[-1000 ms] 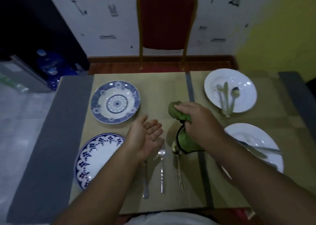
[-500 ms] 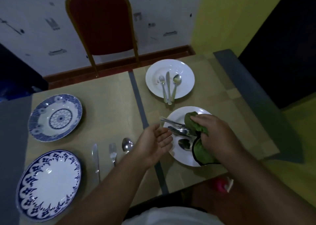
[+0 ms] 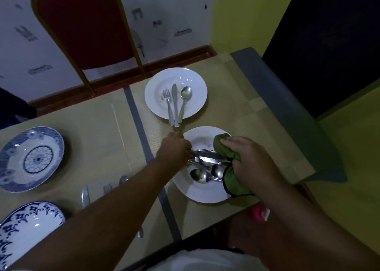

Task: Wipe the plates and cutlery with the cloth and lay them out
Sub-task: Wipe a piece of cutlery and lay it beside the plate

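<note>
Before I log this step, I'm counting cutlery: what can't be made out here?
All in the head view:
- Which piece the left hand grips, if any: the hand's own back hides its fingertips.
- How many pieces are in the cutlery pile on the near white plate: they overlap, and the green cloth and right hand cover part.
- Laid-out cutlery: dim, handles hidden under the left forearm.
- Patterned plate: cut off by the frame edge.
</note>
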### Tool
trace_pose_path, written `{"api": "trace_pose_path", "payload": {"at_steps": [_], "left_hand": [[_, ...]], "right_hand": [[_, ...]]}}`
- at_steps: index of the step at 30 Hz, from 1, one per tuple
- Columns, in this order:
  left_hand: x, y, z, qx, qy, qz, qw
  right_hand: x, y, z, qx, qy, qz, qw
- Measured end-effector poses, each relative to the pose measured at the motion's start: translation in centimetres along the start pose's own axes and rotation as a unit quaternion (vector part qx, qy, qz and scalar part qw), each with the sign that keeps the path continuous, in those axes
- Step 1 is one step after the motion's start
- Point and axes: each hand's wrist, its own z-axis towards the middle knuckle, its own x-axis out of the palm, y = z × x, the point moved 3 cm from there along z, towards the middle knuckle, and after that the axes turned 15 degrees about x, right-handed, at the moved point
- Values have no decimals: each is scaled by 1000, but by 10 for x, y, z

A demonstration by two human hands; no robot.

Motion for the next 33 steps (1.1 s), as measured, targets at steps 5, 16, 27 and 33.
{"api": "trace_pose_path", "payload": {"at_steps": [5, 16, 27, 33], "left_hand": [[-2, 5, 2, 2, -20, 7, 1000], [-36, 9, -66, -160, -36, -411, 897], [-17, -29, -135, -285, -83, -763, 574], [-15, -15, -132, -278, -95, -799, 524]], "right_hand": [[-1, -2, 2, -2, 3, 11, 1000], [-9, 36, -6, -64, -83, 8, 994], [67, 56, -17, -276, 34, -138, 951], [72, 70, -37, -267, 30, -85, 959]]}}
